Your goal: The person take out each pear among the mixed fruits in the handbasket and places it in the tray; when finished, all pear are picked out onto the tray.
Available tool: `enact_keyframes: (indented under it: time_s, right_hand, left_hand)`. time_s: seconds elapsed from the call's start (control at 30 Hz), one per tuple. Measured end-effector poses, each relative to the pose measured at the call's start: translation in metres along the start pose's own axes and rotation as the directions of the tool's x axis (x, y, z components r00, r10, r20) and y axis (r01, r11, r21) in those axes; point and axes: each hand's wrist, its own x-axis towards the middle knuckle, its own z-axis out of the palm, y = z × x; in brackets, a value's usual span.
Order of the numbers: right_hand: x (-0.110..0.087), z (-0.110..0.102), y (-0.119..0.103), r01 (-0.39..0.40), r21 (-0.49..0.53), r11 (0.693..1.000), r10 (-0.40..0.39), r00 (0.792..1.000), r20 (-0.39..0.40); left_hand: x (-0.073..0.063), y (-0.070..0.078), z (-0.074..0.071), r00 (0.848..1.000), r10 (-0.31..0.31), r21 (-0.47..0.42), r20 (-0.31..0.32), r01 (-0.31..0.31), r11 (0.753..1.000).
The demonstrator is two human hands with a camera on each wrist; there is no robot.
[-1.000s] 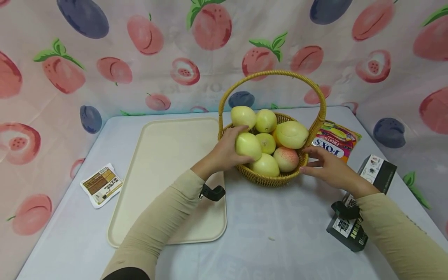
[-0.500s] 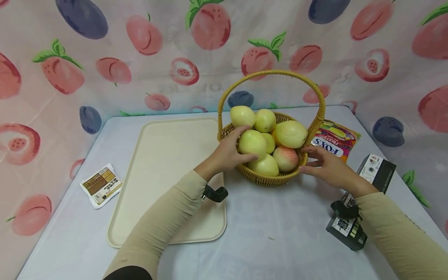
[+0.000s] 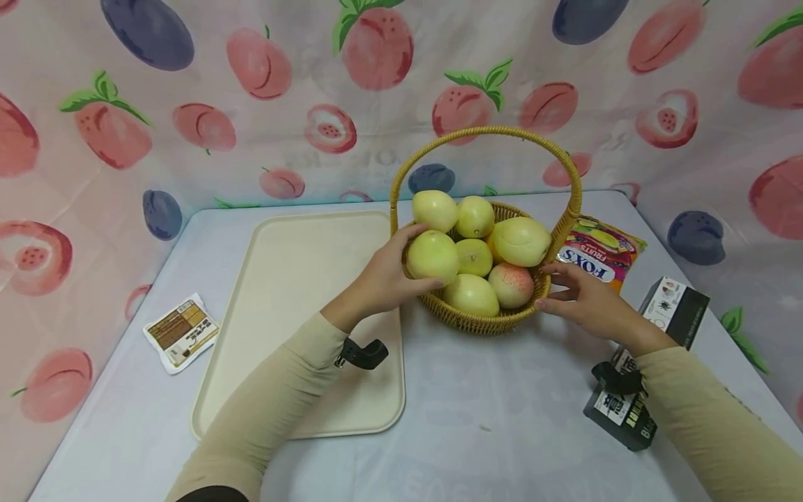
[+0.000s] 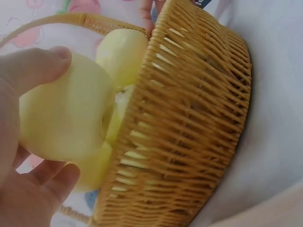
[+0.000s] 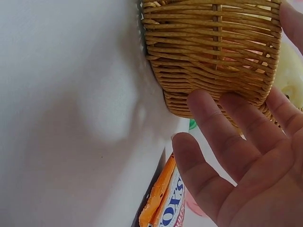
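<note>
A pale green apple point(image 3: 433, 256) is held between the thumb and fingers of my left hand point(image 3: 381, 282), over the left rim of the wicker basket point(image 3: 467, 322). In the left wrist view the apple point(image 4: 66, 111) is beside the basket's rim, thumb on one side, fingers on the other. More pale green fruit point(image 3: 472, 295) and a red-blushed peach point(image 3: 512, 285) lie in the basket, partly hiding one another. My right hand point(image 3: 583, 303) touches the basket's right side below the handle; the right wrist view has its fingers point(image 5: 222, 132) extended and spread against the wicker wall.
A cream tray point(image 3: 301, 279) lies left of the basket, under my left forearm. Farther left is a small brown-and-white packet point(image 3: 182, 332). Right of the basket are a Fox's Fruits candy bag point(image 3: 602, 251) and a long black-and-white box point(image 3: 624, 422), partly under my right arm.
My left hand has moved a little to the left with the apple, uncovering more of the fruit behind it. The right hand stays at the basket's side.
</note>
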Motion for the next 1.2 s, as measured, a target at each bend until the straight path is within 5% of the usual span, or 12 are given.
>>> enact_keyframes:
  time_s: [0.53, 0.83, 1.03, 1.2]
  right_hand:
    - [0.0, 0.0, -0.001, 0.002, 0.0, 1.0, -0.002, 1.0, 0.0]
    - [-0.002, 0.003, -0.003, 0.002, -0.02, 1.0, -0.002, 1.0, -0.022]
    - [-0.002, 0.005, -0.005, 0.0, -0.042, 0.999, -0.002, 0.999, -0.054]
    - [-0.002, 0.007, -0.006, -0.005, -0.042, 0.999, 0.003, 0.998, -0.063]
  left_hand:
    - [-0.036, -0.014, -0.039, 0.993, 0.026, 0.029, -0.113, -0.022, 0.999]
    - [-0.058, -0.036, -0.066, 0.982, -0.082, 0.014, -0.173, 0.086, 0.996]
    - [-0.066, -0.049, -0.083, 0.962, -0.144, -0.002, -0.234, 0.148, 0.989]
    - [-0.07, -0.065, -0.093, 0.928, -0.183, -0.01, -0.324, 0.19, 0.982]
